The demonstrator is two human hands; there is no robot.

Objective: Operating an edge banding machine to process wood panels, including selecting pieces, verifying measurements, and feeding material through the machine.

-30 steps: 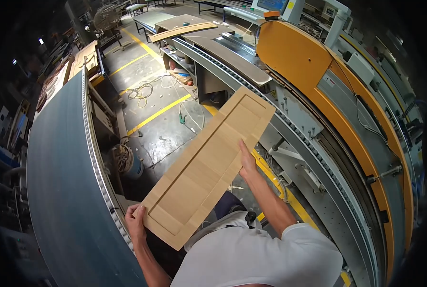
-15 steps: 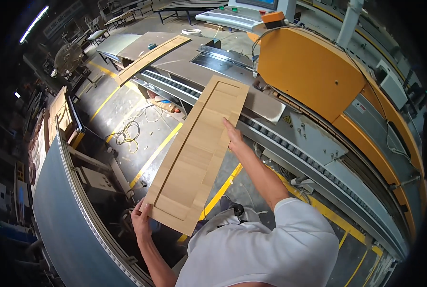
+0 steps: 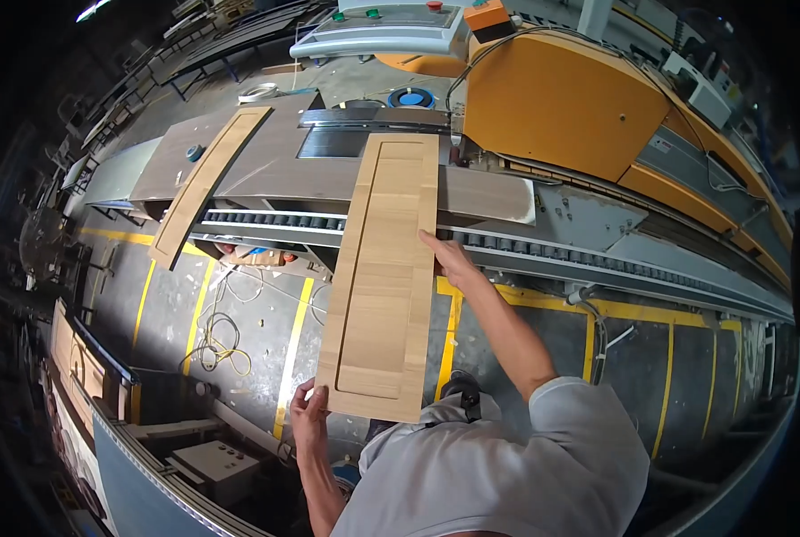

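A long wooden cabinet door with a recessed centre panel is held out lengthwise in front of me. My left hand grips its near left corner, thumb on the face and fingers beneath. On the right long edge, about halfway up, my right hand is closed with its thumb on top. The door's far end overlaps the brown machine table and the roller rail; whether it touches them I cannot tell. Another narrow wooden door or panel lies across the table to the left, its near end sticking out past the edge.
An orange machine housing rises at the right behind the rail. A grey control console stands at the back. Loose yellow cable lies on the floor among yellow lines. A blue-topped bench is at lower left.
My view has turned left. The door has swung from a rightward slant to nearly straight ahead, its far end now over the table. Both hands keep their hold.
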